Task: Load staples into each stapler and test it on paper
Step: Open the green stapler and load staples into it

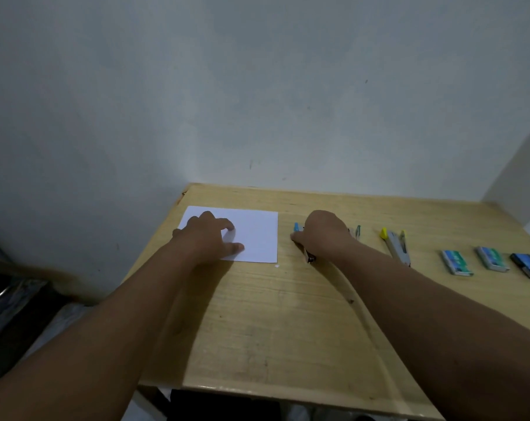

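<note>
A white sheet of paper (254, 232) lies at the table's far left. My left hand (207, 238) rests flat on it, fingers spread. My right hand (324, 235) is closed over a blue stapler (297, 228) just right of the paper; only its blue tip and dark rear end show. A green stapler (357, 231) peeks out behind my right wrist. Further right lies a yellow stapler (395, 246), hinged open. Three staple boxes sit at the far right: two green-blue ones (456, 262) (493, 259) and a dark blue one (528, 265).
The wooden table (288, 314) stands against a pale wall, with its left edge near the paper and a white panel at the right. A tiny white scrap (277, 265) lies below the paper's corner. Dark clutter sits on the floor to the left.
</note>
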